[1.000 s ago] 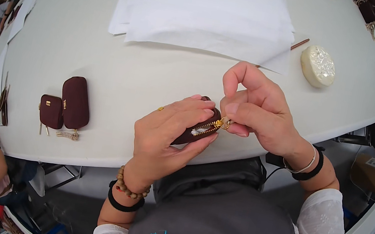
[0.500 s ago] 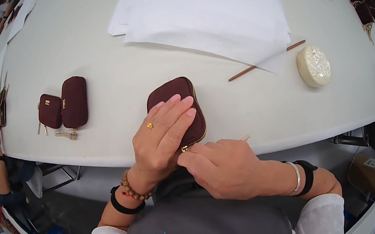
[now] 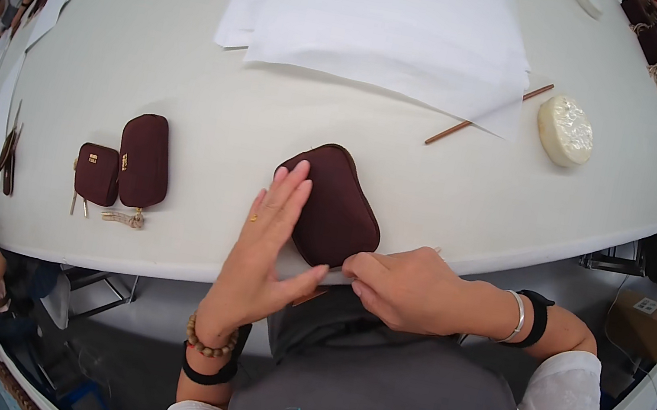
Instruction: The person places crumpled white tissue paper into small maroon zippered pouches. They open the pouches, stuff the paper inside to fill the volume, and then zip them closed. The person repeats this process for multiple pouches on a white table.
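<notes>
A dark red pouch (image 3: 333,206) lies at the near edge of a white table (image 3: 152,60). The left hand (image 3: 262,255), fingers flat and together, steadies it; the right hand (image 3: 402,284) seemingly pinches its near corner.
</notes>
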Action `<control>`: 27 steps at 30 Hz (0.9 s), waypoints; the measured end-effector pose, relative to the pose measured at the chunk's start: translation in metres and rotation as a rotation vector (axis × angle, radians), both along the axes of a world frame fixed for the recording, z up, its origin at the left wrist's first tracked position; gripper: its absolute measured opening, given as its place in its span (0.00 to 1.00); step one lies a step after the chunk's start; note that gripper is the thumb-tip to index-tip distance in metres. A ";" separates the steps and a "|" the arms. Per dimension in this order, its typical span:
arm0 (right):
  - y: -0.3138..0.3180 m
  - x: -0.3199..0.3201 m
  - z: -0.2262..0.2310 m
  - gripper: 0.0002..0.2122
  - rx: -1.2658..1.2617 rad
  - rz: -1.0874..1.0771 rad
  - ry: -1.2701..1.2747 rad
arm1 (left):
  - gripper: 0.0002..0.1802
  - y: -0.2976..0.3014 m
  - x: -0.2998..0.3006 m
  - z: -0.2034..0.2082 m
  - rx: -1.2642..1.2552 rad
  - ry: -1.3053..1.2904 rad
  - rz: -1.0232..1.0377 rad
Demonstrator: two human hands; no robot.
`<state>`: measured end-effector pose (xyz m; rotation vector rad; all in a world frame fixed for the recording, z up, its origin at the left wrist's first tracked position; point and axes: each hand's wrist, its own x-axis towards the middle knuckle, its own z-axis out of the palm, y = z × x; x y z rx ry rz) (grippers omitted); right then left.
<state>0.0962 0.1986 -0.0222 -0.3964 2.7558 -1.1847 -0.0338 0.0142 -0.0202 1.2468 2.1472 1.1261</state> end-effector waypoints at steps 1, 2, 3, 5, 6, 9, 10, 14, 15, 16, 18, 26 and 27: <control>0.004 0.001 0.004 0.06 0.036 0.008 -0.059 | 0.39 -0.008 -0.005 -0.002 -0.046 0.062 0.023; 0.007 0.000 0.009 0.07 0.073 0.025 -0.118 | 0.38 -0.016 -0.006 -0.007 -0.050 0.073 0.072; 0.010 0.000 0.016 0.08 0.120 0.026 -0.158 | 0.37 -0.019 -0.007 -0.010 -0.053 0.085 0.119; 0.015 -0.002 0.033 0.09 0.217 0.023 -0.239 | 0.36 -0.014 0.000 -0.014 -0.033 0.100 0.158; 0.020 -0.002 0.039 0.09 0.279 -0.032 -0.201 | 0.36 -0.010 0.003 -0.015 -0.022 0.107 0.176; 0.044 -0.004 0.052 0.10 0.432 -0.215 -0.022 | 0.37 -0.007 0.006 -0.016 -0.068 0.261 0.179; 0.058 -0.006 0.055 0.10 0.461 -0.286 0.082 | 0.38 -0.008 0.006 -0.017 -0.090 0.282 0.190; 0.137 -0.006 0.061 0.20 0.814 -0.644 0.252 | 0.38 -0.007 0.006 -0.014 -0.113 0.331 0.208; 0.162 0.000 0.056 0.27 0.925 -0.729 0.208 | 0.38 -0.006 0.006 -0.012 -0.105 0.332 0.202; 0.188 0.008 0.045 0.30 0.926 -0.800 0.143 | 0.39 -0.004 0.004 -0.012 -0.097 0.315 0.184; 0.216 0.015 0.022 0.34 0.886 -0.862 0.044 | 0.40 -0.004 0.003 -0.012 -0.093 0.283 0.166; 0.169 0.003 0.034 0.35 0.727 -0.726 -0.026 | 0.45 -0.009 0.013 -0.013 -0.056 0.159 0.304; 0.149 -0.001 0.040 0.35 0.661 -0.668 0.054 | 0.44 -0.009 0.014 -0.015 -0.062 0.143 0.327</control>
